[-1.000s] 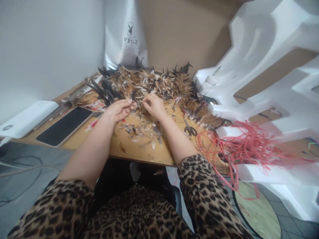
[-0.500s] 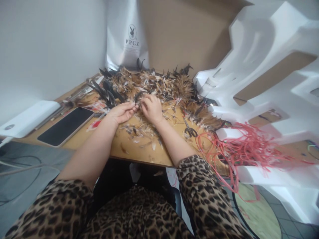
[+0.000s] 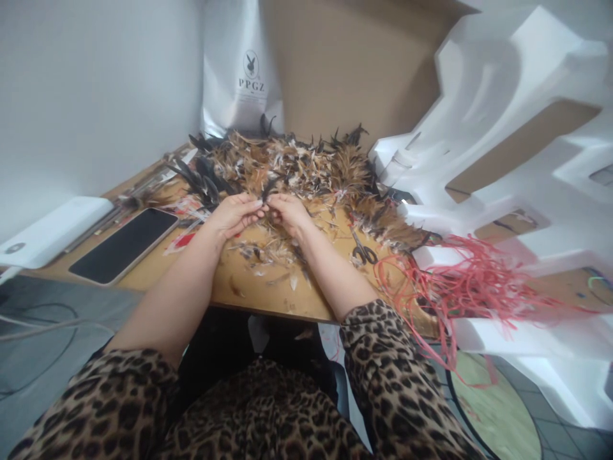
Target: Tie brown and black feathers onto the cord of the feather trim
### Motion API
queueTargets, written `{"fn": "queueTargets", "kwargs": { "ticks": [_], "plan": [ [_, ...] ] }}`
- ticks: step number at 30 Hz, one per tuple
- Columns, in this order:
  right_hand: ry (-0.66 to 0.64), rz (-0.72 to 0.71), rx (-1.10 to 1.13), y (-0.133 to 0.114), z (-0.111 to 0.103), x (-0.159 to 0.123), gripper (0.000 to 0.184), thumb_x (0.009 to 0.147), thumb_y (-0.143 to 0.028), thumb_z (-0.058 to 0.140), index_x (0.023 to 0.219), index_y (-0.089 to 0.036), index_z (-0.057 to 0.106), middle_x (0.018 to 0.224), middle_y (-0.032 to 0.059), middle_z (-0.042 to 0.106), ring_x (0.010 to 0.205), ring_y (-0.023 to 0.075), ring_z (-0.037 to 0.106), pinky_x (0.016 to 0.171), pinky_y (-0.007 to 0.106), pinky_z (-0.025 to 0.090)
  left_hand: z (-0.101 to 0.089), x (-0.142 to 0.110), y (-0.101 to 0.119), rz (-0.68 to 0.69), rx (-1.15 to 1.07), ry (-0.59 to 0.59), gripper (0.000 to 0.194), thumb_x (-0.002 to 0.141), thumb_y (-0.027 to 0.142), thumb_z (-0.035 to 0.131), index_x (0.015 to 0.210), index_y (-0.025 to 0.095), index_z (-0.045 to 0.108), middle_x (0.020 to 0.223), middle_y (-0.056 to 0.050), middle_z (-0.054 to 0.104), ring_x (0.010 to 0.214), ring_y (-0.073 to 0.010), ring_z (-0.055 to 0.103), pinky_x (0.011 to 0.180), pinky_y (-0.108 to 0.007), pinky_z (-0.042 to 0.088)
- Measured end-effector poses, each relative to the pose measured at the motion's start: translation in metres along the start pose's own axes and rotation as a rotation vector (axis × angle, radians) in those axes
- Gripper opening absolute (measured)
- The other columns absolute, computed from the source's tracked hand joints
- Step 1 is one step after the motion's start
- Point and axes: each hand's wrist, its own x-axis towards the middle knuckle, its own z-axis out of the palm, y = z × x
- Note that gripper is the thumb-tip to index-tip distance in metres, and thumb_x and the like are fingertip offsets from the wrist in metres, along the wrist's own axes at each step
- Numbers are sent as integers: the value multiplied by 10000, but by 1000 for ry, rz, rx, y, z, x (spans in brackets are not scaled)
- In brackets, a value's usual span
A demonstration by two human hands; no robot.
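Dark feather (image 3: 269,185) is up at the fingertips, over the middle of the table (image 3: 272,297), front side of the big feather pile (image 3: 292,160). Left hand (image 3: 238,214): thumb and fingers narrow, pinched at the feather's lower end, other fingers curled loosely. Right hand (image 3: 288,212): same pinch from the other side, fingertips right by the left's. Can't tell exactly how the lower end sits between them; too small and partly hidden.

Pile is brown, black and white, spread along the back of the table. Long black feathers (image 3: 207,185) lie at its left end, beyond the left hand. Loose feather bits (image 3: 271,252) are scattered on the tabletop, near side of the hands. Scissors (image 3: 364,254) lie right of the right forearm, dark handles toward the wearer. Tangle of red strips (image 3: 464,275) is further right, some hanging over the table edge.

Left side: phone (image 3: 125,246), screen dark, flat on the table. White device (image 3: 57,230) just beside it, cable at its near end.

Behind the pile: silver bag (image 3: 239,70) printed PPGZ with a rabbit-head logo, brown board (image 3: 349,70) next to it. Large white molded pieces (image 3: 493,108) fill the right side.
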Motion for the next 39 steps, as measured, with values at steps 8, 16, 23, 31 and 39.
{"fn": "queueTargets", "kwargs": {
  "ticks": [8,16,23,31,39],
  "plan": [
    [59,-126,70,4,4,2,215,642,-294,717,715,-149,578,501,-76,530,418,22,357,402,156,231,-6,5,-1,-39,-147,-18,47,740,68,657,776,59,686,721,-88,711,566,-92,654,479,-121,492],
    [140,-289,-36,10,11,2,202,672,-320,680,729,-151,585,556,-71,534,521,37,457,544,169,370,-1,3,2,-152,-216,53,47,744,12,634,758,50,657,683,-104,698,500,-91,636,412,-103,469],
    [175,-365,-139,15,11,5,184,684,-320,656,736,-157,589,673,-42,594,638,64,528,695,202,442,-2,4,0,-136,-170,36,35,736,22,647,735,48,671,644,-94,681,484,-73,615,416,-92,459],
    [123,-354,-173,16,5,10,186,668,-310,648,740,-141,619,673,-35,603,608,62,490,664,203,424,-3,3,5,-44,-67,112,66,714,53,684,658,48,648,590,-67,652,447,-53,576,430,-99,454],
    [20,-516,-992,9,-12,24,171,768,-257,541,787,-150,673,820,21,677,767,127,582,788,260,430,-19,8,20,117,-304,345,110,812,63,586,718,105,625,640,-9,649,447,0,537,406,-56,397]
  ]
}}
